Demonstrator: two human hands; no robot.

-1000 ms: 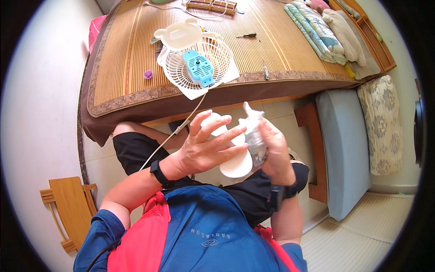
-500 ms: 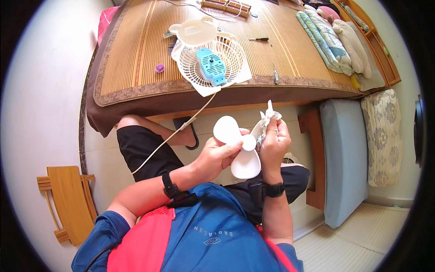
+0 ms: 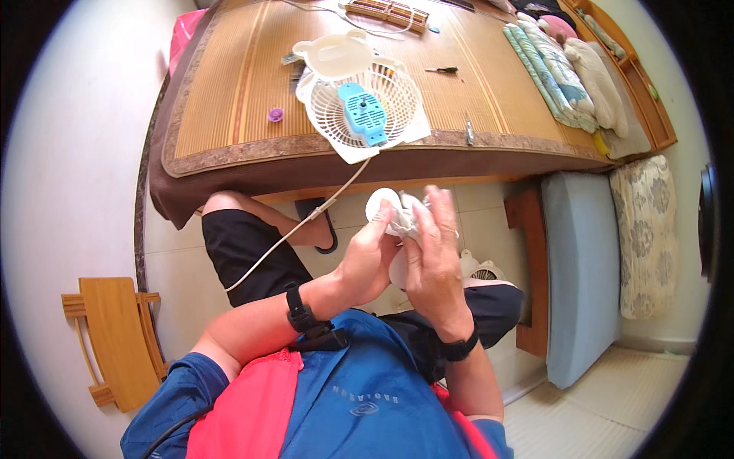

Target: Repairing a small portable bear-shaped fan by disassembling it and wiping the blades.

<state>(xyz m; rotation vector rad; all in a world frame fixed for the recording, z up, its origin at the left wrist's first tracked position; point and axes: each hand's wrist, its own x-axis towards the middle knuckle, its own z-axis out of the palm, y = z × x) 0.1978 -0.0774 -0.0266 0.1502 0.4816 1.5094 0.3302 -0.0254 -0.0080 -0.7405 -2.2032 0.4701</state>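
Over my lap, my left hand (image 3: pixel 367 260) grips a white fan blade (image 3: pixel 378 203), its thumb on top. A crumpled white cloth or tissue (image 3: pixel 406 219) lies against the blade between my hands. My right hand (image 3: pixel 434 271) presses it there, its fingers smeared by motion and partly hiding the blade's other lobes. On the bed's near edge lies a white fan grille (image 3: pixel 409 96) with a light blue motor housing (image 3: pixel 363 115) in it. A white cover with rounded ears (image 3: pixel 332 57) sits at its far side.
A purple knob (image 3: pixel 275 114), a screwdriver (image 3: pixel 442 70) and a slim metal tool (image 3: pixel 469 131) lie on the bamboo mat (image 3: pixel 229 92). A white cord (image 3: pixel 336 196) runs from the grille down past my left leg. A grey-blue cushion (image 3: pixel 581 275) stands at right, a wooden stool (image 3: pixel 118 336) at left.
My right hand has come left with the crumpled cloth, from beside the blade onto it. The blade has turned in my left hand and is now largely covered by my hands.
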